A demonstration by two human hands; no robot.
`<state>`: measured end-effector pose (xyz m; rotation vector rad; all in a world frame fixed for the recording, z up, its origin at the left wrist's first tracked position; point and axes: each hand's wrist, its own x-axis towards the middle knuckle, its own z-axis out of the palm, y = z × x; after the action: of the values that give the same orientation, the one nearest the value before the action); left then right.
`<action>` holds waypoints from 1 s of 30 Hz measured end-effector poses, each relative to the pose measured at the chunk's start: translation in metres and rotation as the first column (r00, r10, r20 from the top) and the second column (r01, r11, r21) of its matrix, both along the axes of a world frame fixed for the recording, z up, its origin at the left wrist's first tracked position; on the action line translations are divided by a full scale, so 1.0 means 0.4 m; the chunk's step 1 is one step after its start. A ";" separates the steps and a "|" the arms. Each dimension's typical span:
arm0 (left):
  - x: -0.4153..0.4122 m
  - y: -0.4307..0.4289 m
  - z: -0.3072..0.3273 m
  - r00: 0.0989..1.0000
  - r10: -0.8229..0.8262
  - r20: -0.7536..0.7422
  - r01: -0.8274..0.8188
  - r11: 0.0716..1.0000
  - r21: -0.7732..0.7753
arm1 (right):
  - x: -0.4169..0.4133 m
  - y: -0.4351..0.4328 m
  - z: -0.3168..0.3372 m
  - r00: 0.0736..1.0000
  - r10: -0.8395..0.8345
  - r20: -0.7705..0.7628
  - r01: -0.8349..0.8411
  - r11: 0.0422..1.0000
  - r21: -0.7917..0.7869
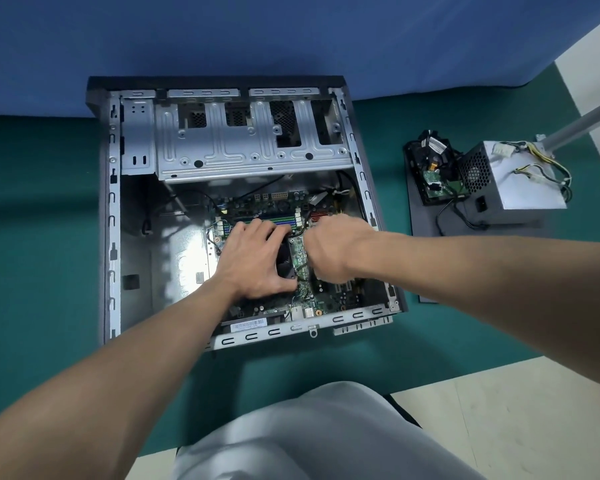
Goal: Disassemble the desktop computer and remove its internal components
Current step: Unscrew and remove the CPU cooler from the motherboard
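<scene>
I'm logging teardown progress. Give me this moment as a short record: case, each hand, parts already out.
case: computer case lies open on the green mat, motherboard inside
left: left hand grips the black cooler fan on the board
right: right hand curls down beside that fan; what it holds is hidden
removed: power supply and a black fan unit lie right of the case

From where I stand, none of the print can be read. A white barcode sticker sits at the near edge of the open computer case. A white label tops the black fan lying to the right, and both are too small to make out.
</scene>
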<state>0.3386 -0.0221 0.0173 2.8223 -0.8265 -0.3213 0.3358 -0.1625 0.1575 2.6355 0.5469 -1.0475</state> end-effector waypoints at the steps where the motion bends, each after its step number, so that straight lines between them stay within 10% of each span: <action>1: 0.000 -0.001 0.000 1.000 0.002 0.001 -0.002 1.000 0.000 | -0.005 0.001 0.002 0.980 0.189 0.056 -0.188 0.982 -0.019; 5: 0.001 0.001 0.004 1.000 0.007 0.006 -0.007 1.000 -0.012 | -0.003 -0.002 -0.004 0.836 0.529 0.147 -0.534 0.845 -0.005; 10: -0.002 0.001 0.004 1.000 -0.010 0.024 0.011 0.999 -0.036 | 0.016 0.015 -0.018 0.967 -0.255 0.014 0.234 0.905 0.354; 13: -0.002 0.001 0.002 1.000 -0.010 0.026 0.010 0.999 -0.032 | 0.045 0.021 -0.015 0.556 -0.754 -0.350 0.831 0.518 0.202; 15: -0.002 0.001 0.002 1.000 -0.011 0.029 0.011 1.000 -0.024 | 0.053 0.025 -0.005 0.478 -0.766 -0.430 0.861 0.505 0.058; 20: 0.002 0.000 0.004 1.000 -0.007 0.017 0.008 1.000 -0.019 | 0.024 0.033 0.016 1.000 -0.014 -0.014 0.014 0.999 0.045; 23: 0.002 0.004 0.002 1.000 -0.003 0.027 0.004 1.000 -0.030 | 0.008 0.026 0.015 0.808 0.582 0.091 -0.580 0.813 -0.054; 25: -0.001 0.003 0.000 1.000 0.004 0.027 -0.003 0.999 -0.048 | 0.007 0.030 0.009 0.782 0.618 0.083 -0.619 0.785 -0.010; 28: -0.001 0.002 -0.005 1.000 -0.004 0.025 0.005 0.999 -0.046 | 0.027 0.034 -0.001 1.000 -0.022 0.015 0.017 0.970 0.243; 30: -0.004 0.002 -0.009 0.999 -0.008 0.034 0.009 0.999 -0.044 | 0.047 0.022 -0.011 0.731 -0.641 -0.235 0.682 0.675 0.282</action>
<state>0.3371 -0.0214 0.0138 2.7911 -0.8422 -0.2536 0.3545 -0.1538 0.1532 3.2074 -0.3049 -1.4096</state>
